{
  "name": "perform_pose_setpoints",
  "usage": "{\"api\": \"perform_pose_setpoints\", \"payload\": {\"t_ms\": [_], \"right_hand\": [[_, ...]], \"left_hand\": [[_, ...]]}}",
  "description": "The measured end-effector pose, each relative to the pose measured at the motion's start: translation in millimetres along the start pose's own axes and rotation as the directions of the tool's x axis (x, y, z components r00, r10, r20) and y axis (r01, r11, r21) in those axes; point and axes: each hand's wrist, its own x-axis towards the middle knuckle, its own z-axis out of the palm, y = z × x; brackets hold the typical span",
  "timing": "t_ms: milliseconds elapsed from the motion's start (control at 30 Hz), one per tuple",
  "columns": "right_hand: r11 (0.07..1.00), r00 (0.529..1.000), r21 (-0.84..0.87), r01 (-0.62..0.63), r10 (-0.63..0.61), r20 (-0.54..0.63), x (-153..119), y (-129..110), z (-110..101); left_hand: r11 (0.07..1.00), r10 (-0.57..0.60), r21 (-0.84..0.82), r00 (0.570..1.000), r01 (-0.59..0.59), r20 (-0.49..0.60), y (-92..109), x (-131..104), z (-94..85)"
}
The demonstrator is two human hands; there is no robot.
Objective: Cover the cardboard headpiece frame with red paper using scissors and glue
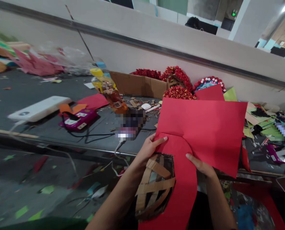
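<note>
A large red paper sheet (pixel 204 131) is spread over the bench's front edge, with a curved red strip (pixel 185 179) running from it toward my body. On the left edge of the red paper, my left hand (pixel 153 145) grips it, thumb on top and fingers mostly hidden underneath. My right hand (pixel 199 164) pinches the strip's right edge, thumb on top. Below my left hand lies a woven brown cardboard piece (pixel 155 185), with its right side against the red strip.
On the bench (pixel 44 86) stand a tilted drink bottle (pixel 111 92), a white power bank (pixel 39 108), a purple power strip (pixel 80 119) and a phone with a cable. Red fringed decorations (pixel 178 76) lean by the wall. Paper scraps (pixel 269 127) lie right.
</note>
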Motion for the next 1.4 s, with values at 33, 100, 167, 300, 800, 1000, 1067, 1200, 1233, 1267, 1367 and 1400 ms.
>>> {"api": "perform_pose_setpoints", "payload": {"t_ms": [33,100,167,300,800,1000,1067,1200,1233,1267,1367,1400], "right_hand": [[0.998,1.000,-0.059,0.011,-0.012,-0.020,-1,-2,0],[0.984,0.997,-0.178,0.025,-0.038,-0.069,-4,-5,2],[0.973,0.995,-0.231,0.030,-0.050,-0.081,-6,-6,4],[0.988,1.000,-0.153,0.011,-0.010,0.010,-8,-3,8],[0.998,0.954,0.049,-0.048,0.060,-0.295,2,7,13],[0.984,0.974,-0.160,0.084,-0.115,-0.197,-3,-3,16],[0.977,0.969,-0.202,0.067,-0.112,-0.220,-3,-5,15],[0.982,0.958,-0.160,-0.105,0.057,-0.280,0,-3,11],[0.984,0.963,-0.127,-0.127,0.092,-0.255,0,-2,11],[0.986,0.970,-0.095,-0.138,0.115,-0.215,1,-3,11],[0.976,0.971,-0.014,-0.219,0.217,-0.104,0,-7,13],[0.963,0.959,0.011,-0.269,0.268,-0.089,0,-9,14]], "left_hand": [[1.000,0.002,-0.001,1.000,-0.002,-0.017,0,-1,-0.1],[1.000,0.018,-0.006,0.999,-0.018,-0.040,0,-1,-1.3],[1.000,0.029,-0.007,0.998,-0.030,-0.062,-1,0,-4.0],[0.999,0.050,-0.007,0.990,-0.051,-0.135,-2,4,-12.4],[0.994,0.030,-0.097,0.992,-0.042,-0.123,-9,-11,-3.4],[0.995,0.029,-0.091,0.992,-0.040,-0.121,-12,-11,-7.7],[0.995,0.018,-0.099,0.995,-0.028,-0.098,-13,-11,-9.9],[0.996,-0.034,-0.088,0.999,0.031,-0.026,-13,-10,-13.1],[0.996,-0.048,-0.081,0.999,0.047,-0.014,-13,-10,-13.4],[0.996,-0.058,-0.074,0.998,0.058,-0.004,-13,-10,-13.5],[0.996,-0.065,-0.052,0.998,0.066,0.012,-14,-9,-12.5],[0.997,-0.063,-0.047,0.998,0.064,0.015,-14,-8,-11.9]]}}
